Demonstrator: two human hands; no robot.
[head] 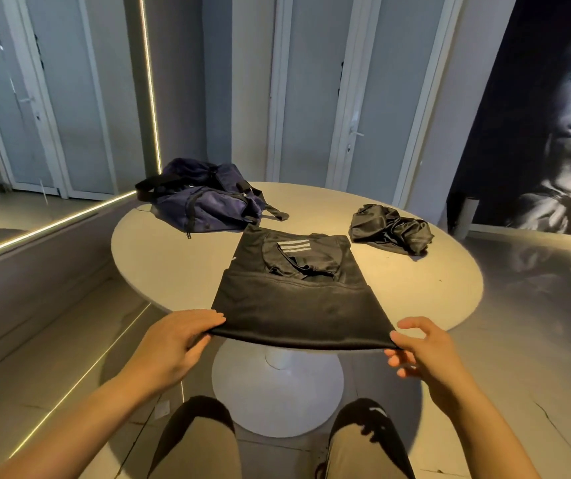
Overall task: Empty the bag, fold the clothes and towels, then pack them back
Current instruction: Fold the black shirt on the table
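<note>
The left hand [177, 344] and right hand [422, 354] pinch the near corners of a half-folded black striped sports shirt [297, 305] at the centre of a round white table [173, 264]. The slack navy duffel bag [204, 198] lies at 11 o'clock. A crumpled black satin garment [389, 228] at 1 o'clock awaits folding, and packing remains.

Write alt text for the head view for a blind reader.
A left hand and a right hand pinch the near corners of a partly folded black shirt with white stripes on a round white table. Behind it lie a navy fabric duffel bag, left, and a crumpled shiny black garment, right.
</note>
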